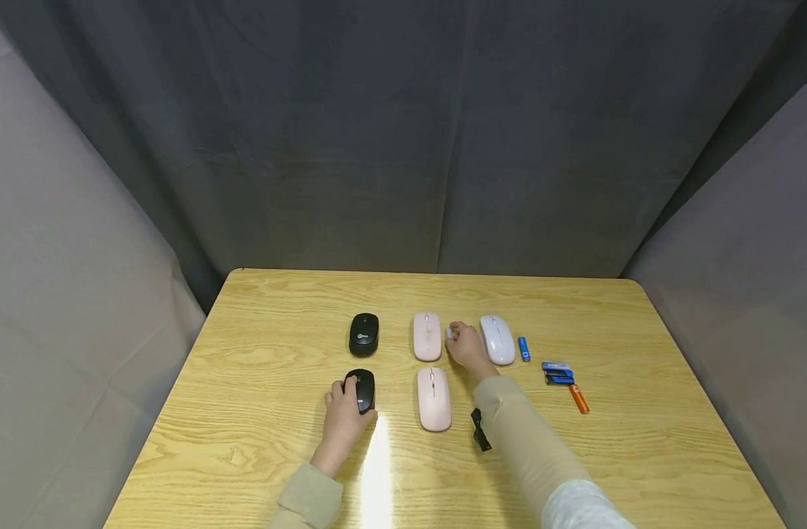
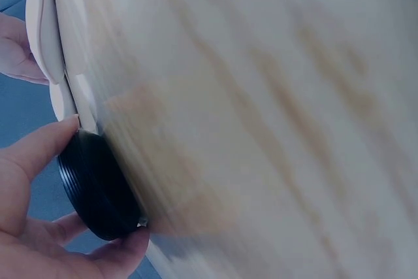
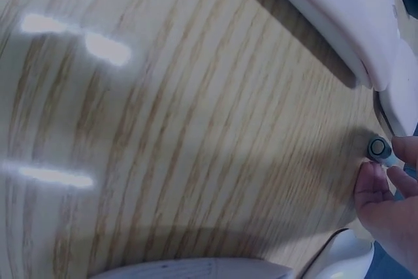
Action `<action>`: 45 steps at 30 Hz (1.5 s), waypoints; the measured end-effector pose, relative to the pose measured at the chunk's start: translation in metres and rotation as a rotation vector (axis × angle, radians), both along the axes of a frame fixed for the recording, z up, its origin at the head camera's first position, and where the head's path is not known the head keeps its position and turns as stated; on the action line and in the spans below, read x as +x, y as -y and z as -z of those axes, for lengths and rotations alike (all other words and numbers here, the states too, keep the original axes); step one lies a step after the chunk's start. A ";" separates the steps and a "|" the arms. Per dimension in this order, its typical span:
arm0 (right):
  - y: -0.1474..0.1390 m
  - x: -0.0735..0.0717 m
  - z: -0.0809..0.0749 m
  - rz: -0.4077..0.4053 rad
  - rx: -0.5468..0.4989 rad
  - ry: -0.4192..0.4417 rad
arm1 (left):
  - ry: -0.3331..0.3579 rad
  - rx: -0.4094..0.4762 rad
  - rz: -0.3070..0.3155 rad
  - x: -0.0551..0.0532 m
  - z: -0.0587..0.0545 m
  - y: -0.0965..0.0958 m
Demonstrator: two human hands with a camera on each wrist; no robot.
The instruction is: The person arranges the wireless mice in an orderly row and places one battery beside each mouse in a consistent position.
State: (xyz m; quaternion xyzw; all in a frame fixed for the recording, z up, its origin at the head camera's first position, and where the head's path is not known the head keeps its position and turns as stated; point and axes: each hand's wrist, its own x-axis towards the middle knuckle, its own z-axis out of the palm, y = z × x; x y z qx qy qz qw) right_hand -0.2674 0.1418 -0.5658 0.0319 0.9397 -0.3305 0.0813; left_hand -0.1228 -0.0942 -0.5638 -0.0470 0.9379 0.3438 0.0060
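Note:
My left hand (image 1: 342, 422) grips the nearer black computer mouse (image 1: 365, 393) at the front left. In the left wrist view, thumb and fingers lie around the edge of that mouse, which is tilted there. My right hand (image 1: 468, 348) pinches a small battery (image 3: 378, 147) close over the table, its round end showing in the right wrist view. That hand is between the far pink mouse (image 1: 427, 336) and the white mouse (image 1: 498, 340). A second black mouse (image 1: 364, 334) stands behind the one in my left hand.
A nearer pink mouse (image 1: 434, 399) lies between my forearms. Right of the white mouse are a blue battery (image 1: 524, 349), several blue-and-silver batteries (image 1: 558, 373) and an orange battery (image 1: 579, 399). A small black item (image 1: 481, 430) lies beside my right sleeve. Grey curtains (image 1: 350, 147) stand behind the wooden table (image 1: 245, 411).

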 end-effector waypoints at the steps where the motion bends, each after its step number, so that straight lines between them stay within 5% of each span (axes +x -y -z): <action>1: 0.000 0.000 -0.001 -0.004 -0.001 -0.008 | 0.001 0.002 0.000 0.000 0.000 0.000; 6: -0.003 0.001 -0.012 -0.048 -0.057 -0.038 | -0.002 -0.005 0.005 0.000 0.000 0.000; 11: -0.011 0.006 -0.042 -0.105 -0.100 -0.078 | -0.006 -0.014 0.003 0.000 -0.001 0.000; 17: -0.031 0.019 -0.073 -0.153 -0.017 -0.282 | -0.013 -0.019 0.007 -0.001 0.000 0.001; 26: -0.081 0.050 -0.073 -0.050 0.012 -0.494 | 0.001 -0.025 0.001 -0.001 0.000 0.002; 35: -0.142 0.089 -0.064 0.132 0.027 -0.460 | 0.003 -0.019 0.000 0.000 0.000 0.001; 45: -0.176 0.122 -0.049 0.177 0.025 -0.281 | 0.001 -0.022 0.006 0.001 -0.002 0.001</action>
